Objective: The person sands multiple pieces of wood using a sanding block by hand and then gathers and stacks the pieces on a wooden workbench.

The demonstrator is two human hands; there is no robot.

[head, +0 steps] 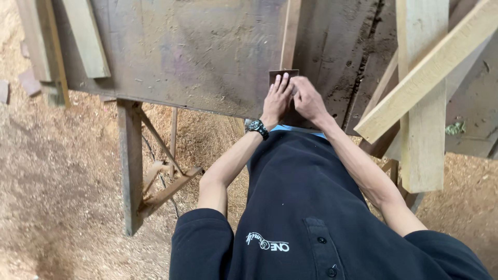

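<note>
both hands: left hand (pixel 276 99) and right hand (pixel 307 98) pinch the small dark wood piece (pixel 283 75) | fingers flat on the surface (pixel 197 52) | tip: press evenly, keep it square to the strip (pixel 290 33) beyond the fingertips

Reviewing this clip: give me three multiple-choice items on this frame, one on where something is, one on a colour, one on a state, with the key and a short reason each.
1. Where is the small dark wooden piece?
A. on the sawdust floor
B. on the worn workbench, just beyond the fingertips
C. on the pale planks at right

2. What colour is the wristwatch on the left hand?
A. black
B. white
C. red

3. How are the left hand and right hand placed?
A. apart at the bench ends
B. hanging down
C. close together at the wooden piece

Key: B, it lies on the bench top; A, strap and case look black; C, both hands meet at it.
</note>
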